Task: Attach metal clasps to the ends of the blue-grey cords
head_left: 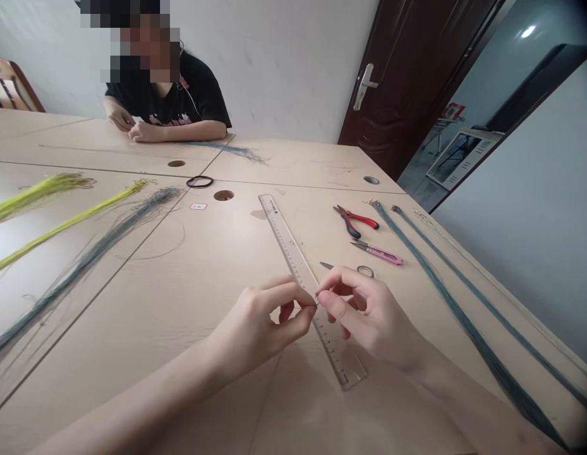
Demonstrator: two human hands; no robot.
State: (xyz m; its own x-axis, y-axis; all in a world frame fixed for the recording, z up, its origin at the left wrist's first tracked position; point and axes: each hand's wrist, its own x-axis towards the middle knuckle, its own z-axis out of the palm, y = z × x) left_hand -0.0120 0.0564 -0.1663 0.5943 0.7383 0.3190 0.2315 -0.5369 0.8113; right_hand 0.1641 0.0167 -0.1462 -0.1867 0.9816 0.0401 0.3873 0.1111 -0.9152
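Left hand (262,319) and right hand (376,316) are being held almost fingertip to fingertip over the near half of the clear ruler (284,237), each thumb and forefinger being pinched close; what looks like a fine thread (316,300) is being gripped between them, too tiny to make out properly. Imo it's probably being handled best if light, even tension is being used and the wrists are being steadied on the wooden table (203,278). Pliers (346,217) and pink snips (381,254) are being kept to the right, with a dark door (407,76) being seen beyond.
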